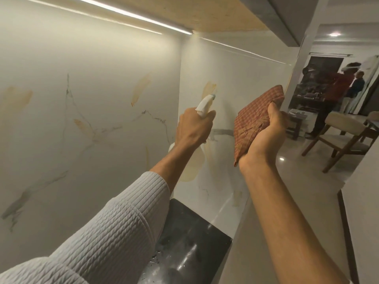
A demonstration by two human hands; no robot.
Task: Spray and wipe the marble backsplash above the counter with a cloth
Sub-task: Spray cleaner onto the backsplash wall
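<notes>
Head view: your left hand (194,128) grips the spray bottle (205,104) by its neck, probably light and slick; your right hand (264,138) holds the soft folded cloth (252,119) across the palm

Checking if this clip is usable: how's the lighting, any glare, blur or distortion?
Head view: the light strip washes the marble backsplash in warm light, dimmer lower down; glare streaks the black counter; the wide-angle lens tilts and stretches edges; the spray bottle in the left hand and cloth in the right hand look slightly soft.
</notes>
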